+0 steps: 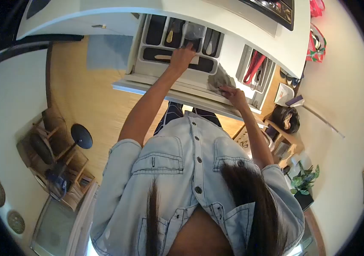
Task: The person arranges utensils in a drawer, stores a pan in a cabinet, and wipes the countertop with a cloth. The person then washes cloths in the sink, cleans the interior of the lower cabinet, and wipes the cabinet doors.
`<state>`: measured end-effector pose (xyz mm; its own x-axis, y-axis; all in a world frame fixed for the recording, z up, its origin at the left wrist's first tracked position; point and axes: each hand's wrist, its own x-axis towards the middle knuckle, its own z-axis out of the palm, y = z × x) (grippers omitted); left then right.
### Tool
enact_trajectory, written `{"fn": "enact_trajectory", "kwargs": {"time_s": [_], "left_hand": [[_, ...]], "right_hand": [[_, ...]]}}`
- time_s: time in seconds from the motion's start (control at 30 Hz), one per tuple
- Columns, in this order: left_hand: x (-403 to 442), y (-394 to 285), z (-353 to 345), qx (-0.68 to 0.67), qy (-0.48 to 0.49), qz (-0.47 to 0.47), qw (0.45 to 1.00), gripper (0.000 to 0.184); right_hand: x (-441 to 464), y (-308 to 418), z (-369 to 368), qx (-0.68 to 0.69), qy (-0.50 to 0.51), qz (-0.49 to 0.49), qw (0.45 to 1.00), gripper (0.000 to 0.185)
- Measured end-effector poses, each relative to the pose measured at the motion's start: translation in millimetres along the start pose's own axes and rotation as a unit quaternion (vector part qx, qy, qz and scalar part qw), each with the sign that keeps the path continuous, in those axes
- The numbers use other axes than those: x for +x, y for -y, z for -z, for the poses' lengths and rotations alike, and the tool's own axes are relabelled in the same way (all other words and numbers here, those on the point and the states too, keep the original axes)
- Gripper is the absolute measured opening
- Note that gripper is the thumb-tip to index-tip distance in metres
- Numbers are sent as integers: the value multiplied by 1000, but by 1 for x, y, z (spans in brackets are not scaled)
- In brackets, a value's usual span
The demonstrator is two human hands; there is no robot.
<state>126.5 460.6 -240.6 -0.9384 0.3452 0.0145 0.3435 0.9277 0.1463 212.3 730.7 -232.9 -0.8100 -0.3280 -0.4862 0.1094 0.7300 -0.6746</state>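
Pale wooden flooring [94,94] runs beneath a white counter [182,7], with a bluish mat [107,52] on the far left. Below the counter, a white drawer [231,49] stands pulled out towards the person. Inside its left part sits a grey cutlery tray [153,46], its long axis running left to right, the right end slightly nearer. A wooden utensil [163,57] lies left to right in the near compartment; a yellowish utensil [170,36] and a pale-handled one [209,46] point near to far in the compartments behind.

The left hand [183,56] reaches over the tray, fingers partly curled and pointing far, down beside a clear item [195,30]; whether it grips anything cannot be told. The right hand [235,97], at the drawer's near edge, pinches a crumpled grey cloth [221,79] that spreads far and left from the fingertips.

Dark marks on a patterned item [244,141] at right are too small to read.
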Motion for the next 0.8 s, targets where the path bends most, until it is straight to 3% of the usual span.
{"fn": "enact_trajectory", "kwargs": {"time_s": [0.17, 0.23, 0.27, 0.33, 0.4, 0.47, 0.5, 0.53, 0.57, 0.63, 0.7, 0.73, 0.8], "left_hand": [[18, 5, -6, -59, -42, -16, 997, 8], [22, 7, -16, -82, -56, -25, 995, 10], [26, 6, -17, -73, 2, -11, 997, 13], [26, 5, -17, -94, -25, 0, 995, 12], [27, 4, -10, -69, -27, -13, 997, 9], [29, 3, -7, -46, -9, -14, 999, 8], [31, 3, -7, -34, -1, -13, 999, 8], [31, 3, -17, -36, -54, -15, 998, 11], [31, 3, -17, -50, -75, -24, 996, 12], [29, 6, -13, -78, -116, -42, 989, 14], [28, 7, -11, -51, -120, -43, 991, 14], [27, 7, -6, -39, -118, -39, 992, 14], [28, 5, -15, -40, -100, -39, 993, 10]], "right_hand": [[25, 15, -20, 22, 39, -53, 998, 27], [44, 47, -41, -7, 58, 46, 997, 29], [59, 54, -57, -1, 63, 102, 993, 31], [86, 87, -89, 5, 62, 162, 985, 37], [123, 117, -126, -159, 115, 100, 976, 42], [157, 137, -161, 56, 123, 235, 963, 35], [162, 151, -166, 76, 143, 249, 955, 34], [166, 166, -169, 96, 164, 262, 946, 32], [160, 195, -150, 28, 202, 224, 953, 33], [166, 187, -156, -42, 221, 252, 941, 34], [200, 97, -198, -45, 180, 385, 904, 35], [188, 62, -185, -111, 74, 374, 918, 35], [152, 48, -174, -179, -42, 336, 924, 33]]}}
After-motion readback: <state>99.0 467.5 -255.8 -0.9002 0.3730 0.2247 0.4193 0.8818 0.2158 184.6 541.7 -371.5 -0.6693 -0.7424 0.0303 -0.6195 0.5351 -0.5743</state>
